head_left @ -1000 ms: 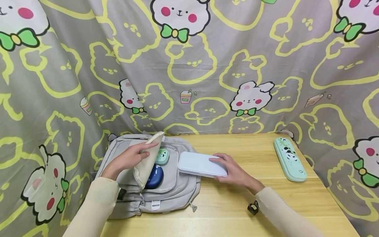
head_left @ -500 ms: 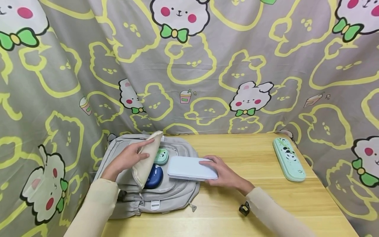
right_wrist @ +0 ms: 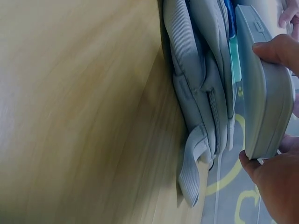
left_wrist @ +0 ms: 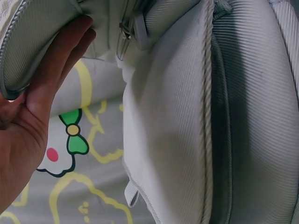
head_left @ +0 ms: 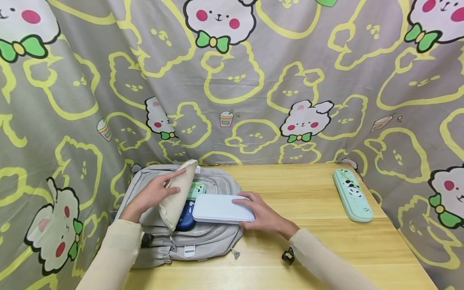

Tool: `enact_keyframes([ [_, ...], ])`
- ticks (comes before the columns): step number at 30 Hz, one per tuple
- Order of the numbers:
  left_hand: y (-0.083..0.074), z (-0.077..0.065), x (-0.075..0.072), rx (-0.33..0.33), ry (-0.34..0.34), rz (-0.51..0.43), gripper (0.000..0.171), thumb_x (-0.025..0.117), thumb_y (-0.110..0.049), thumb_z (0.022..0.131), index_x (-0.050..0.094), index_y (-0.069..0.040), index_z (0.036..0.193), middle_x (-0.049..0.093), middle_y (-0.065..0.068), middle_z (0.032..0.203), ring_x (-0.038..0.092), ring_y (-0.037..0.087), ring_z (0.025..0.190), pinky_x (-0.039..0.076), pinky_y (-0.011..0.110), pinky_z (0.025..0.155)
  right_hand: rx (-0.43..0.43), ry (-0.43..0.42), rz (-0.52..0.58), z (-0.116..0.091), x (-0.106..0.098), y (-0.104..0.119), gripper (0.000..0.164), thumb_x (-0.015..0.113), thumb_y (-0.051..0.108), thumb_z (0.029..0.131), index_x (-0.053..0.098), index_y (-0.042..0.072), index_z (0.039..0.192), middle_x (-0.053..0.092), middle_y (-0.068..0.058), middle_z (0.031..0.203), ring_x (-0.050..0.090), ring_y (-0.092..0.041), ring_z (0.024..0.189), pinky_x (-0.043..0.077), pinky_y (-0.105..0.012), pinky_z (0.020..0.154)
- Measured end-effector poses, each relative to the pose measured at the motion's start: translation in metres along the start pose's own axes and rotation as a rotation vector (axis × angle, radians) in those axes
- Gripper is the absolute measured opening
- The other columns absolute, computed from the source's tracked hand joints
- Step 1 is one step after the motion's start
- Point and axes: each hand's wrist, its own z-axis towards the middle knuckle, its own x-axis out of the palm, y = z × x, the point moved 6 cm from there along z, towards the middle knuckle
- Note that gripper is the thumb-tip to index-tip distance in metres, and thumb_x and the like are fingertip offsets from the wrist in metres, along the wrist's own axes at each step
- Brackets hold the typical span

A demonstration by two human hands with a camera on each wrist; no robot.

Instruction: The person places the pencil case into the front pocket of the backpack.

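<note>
A grey backpack (head_left: 221, 245) lies on the table with its front pocket unzipped. My left hand (head_left: 154, 195) holds the pocket's cream-lined flap (head_left: 185, 187) raised, thumb on the lining, fingers along the grey outer side (left_wrist: 44, 42). Inside the pocket sit a small mint-green case (head_left: 197, 189) and a rounded dark blue case (head_left: 186, 217). My right hand (head_left: 264, 213) grips a flat, pale blue hard pencil case (head_left: 217, 207) by its right end. The case is over the pocket and overlaps both smaller cases in the head view. A small clasp (right_wrist: 258, 25) shows on its side.
A mint-green panda pencil case (head_left: 353, 195) lies near the table's right edge. The wooden table (head_left: 290, 181) stands against a patterned grey curtain (head_left: 253, 80). A strap (right_wrist: 189, 172) hangs off the backpack's side.
My right hand has carried the pale blue pencil case left, from the backpack's right side to over the open pocket. My left hand and the flap have shifted only slightly left.
</note>
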Motion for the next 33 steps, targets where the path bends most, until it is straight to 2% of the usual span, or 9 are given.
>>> enact_keyframes([
  [5,0.002,-0.001,-0.002,-0.012,-0.008,-0.003,0.064,0.070,-0.012,0.106,0.049,-0.018,0.166,0.038,0.025,0.173,0.035,0.050,0.158,0.042,0.064,0.118,-0.026,-0.010,-0.009,0.005,0.005,0.005,0.073,0.086,0.029,0.086,0.062,0.021,0.155,0.046,-0.013,0.165,0.042,-0.036,0.150,0.042,-0.052,0.115],
  [15,0.004,-0.002,-0.005,-0.026,-0.015,-0.017,0.064,0.071,-0.014,0.106,0.049,-0.021,0.166,0.039,0.025,0.173,0.041,0.049,0.155,0.050,0.056,0.110,0.001,0.007,-0.013,0.013,0.016,0.012,0.073,0.085,0.029,0.087,0.061,0.023,0.156,0.044,-0.013,0.168,0.040,-0.035,0.153,0.041,-0.056,0.118],
  [23,0.005,-0.004,-0.005,-0.044,-0.020,-0.049,0.065,0.071,-0.016,0.106,0.048,-0.023,0.167,0.037,0.024,0.174,0.031,0.048,0.160,0.042,0.063,0.117,-0.022,0.006,-0.030,0.017,0.022,0.021,0.074,0.086,0.029,0.088,0.060,0.023,0.157,0.043,-0.013,0.169,0.040,-0.034,0.153,0.043,-0.053,0.117],
  [33,0.006,-0.004,-0.007,-0.031,-0.039,-0.072,0.064,0.072,-0.016,0.106,0.049,-0.024,0.166,0.038,0.023,0.173,0.040,0.045,0.156,0.049,0.052,0.109,-0.055,0.010,-0.042,0.025,0.030,0.033,0.074,0.088,0.028,0.089,0.059,0.022,0.157,0.043,-0.015,0.169,0.039,-0.032,0.153,0.044,-0.051,0.118],
])
